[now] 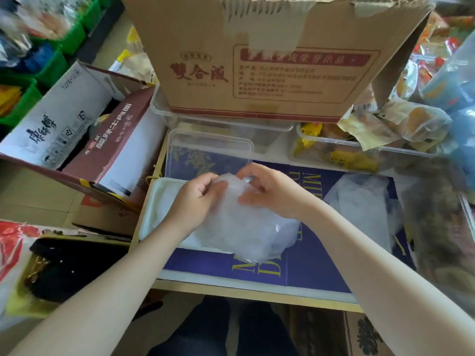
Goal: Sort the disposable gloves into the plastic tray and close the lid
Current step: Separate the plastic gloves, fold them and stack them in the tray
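Both hands, left hand [198, 199] and right hand [267, 191], are gripping a bundle of clear disposable gloves [244, 227] above the white plastic tray [156, 209], beside the clear lid [208, 152].

Dark blue worktop [316, 268] with gold lettering and pale edge, white tray [156, 214] at its left, clear lid [205, 150] just behind the tray, loose pile of gloves [365, 201] at right, clear tubs [359, 155] along the back

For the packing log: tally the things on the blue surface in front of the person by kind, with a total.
Glove bundles: 2, one held by both hands, one lying at the right
White tray: 1
Clear lid: 1
Total: 4
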Demonstrator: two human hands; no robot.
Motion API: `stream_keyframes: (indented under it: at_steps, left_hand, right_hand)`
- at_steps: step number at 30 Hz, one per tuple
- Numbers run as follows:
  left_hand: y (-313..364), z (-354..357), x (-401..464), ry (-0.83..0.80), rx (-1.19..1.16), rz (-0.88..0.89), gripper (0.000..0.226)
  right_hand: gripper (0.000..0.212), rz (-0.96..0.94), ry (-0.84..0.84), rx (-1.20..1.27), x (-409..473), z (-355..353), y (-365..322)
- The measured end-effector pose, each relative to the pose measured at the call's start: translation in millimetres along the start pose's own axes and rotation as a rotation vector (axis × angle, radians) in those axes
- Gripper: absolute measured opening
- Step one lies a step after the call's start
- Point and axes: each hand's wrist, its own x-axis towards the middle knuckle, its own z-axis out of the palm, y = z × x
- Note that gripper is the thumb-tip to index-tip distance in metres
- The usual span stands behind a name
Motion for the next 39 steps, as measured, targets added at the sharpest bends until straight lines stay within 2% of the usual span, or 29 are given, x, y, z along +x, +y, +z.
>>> stream_keyframes:
  at_steps: [2,4,6,9,10,13,15,17,19,22,23,25,27,29,31,34,36,39]
  left_hand:
    - [-11,-17,1,0.089,0.129,-0.048,0.025]
    - [-21,-34,2,0.159,0.358,-0.116,0.035]
    - [-35,-51,4,0.201,0.537,-0.175,0.038]
    - [-51,-65,6,0.204,0.649,-0.187,0.038]
    - [-54,-67,6,0.205,0.675,-0.186,0.036]
    - [-56,-65,10,0.161,0.772,-0.178,0.019]
    - [-57,-64,12,0.139,0.922,-0.112,0.039]
    - [-65,-63,13,0.131,1.116,0.092,0.053]
    - [-70,-63,11,0.156,1.124,0.277,0.036]
    - [-80,-63,1,-0.143,1.185,0.516,0.012]
    - [-84,-66,-2,-0.241,1.231,0.536,0.020]
    - [-87,-72,-8,-0.332,1.288,0.436,0.044]
    - [-88,-75,-9,-0.358,1.339,0.384,0.053]
    - [-86,-72,-6,-0.389,1.412,0.333,0.059]
    - [-86,-70,-2,-0.369,1.401,0.299,0.063]
    - [-83,-65,2,-0.352,1.380,0.272,0.065]
    - [-80,-62,2,-0.396,1.354,0.287,0.064]
    - [-78,-71,1,-0.590,1.218,0.183,0.061]
  right_hand:
    - [0.045,0.065,-0.045,0.014,9,11,2]
    - [0.051,0.124,-0.099,0.011,17,27,7]
    - [0.047,0.189,-0.102,0.022,26,45,11]
    - [0.037,0.290,-0.024,0.073,40,72,16]
    - [0.035,0.307,0.005,0.046,45,79,16]
    - [0.035,0.265,0.036,-0.240,56,96,18]
    - [0.034,0.263,0.057,-0.327,59,102,18]
    - [0.033,0.291,0.075,-0.347,62,108,20]
    - [0.033,0.286,0.072,-0.406,63,113,22]
    - [0.027,0.276,0.061,-0.494,61,115,20]
    - [0.026,0.309,0.056,-0.501,59,115,18]
    - [0.030,0.310,0.104,-0.641,54,115,14]
    - [0.034,0.121,0.256,-0.907,49,117,20]
    - [0.033,-0.084,0.287,-1.021,43,122,25]
    - [0.043,-0.252,0.169,-0.987,39,125,31]
    - [0.077,-0.195,-0.089,-0.971,39,124,34]
    - [0.077,-0.088,-0.184,-0.879,41,121,34]
    - [0.066,-0.040,-0.224,-0.832,40,113,36]
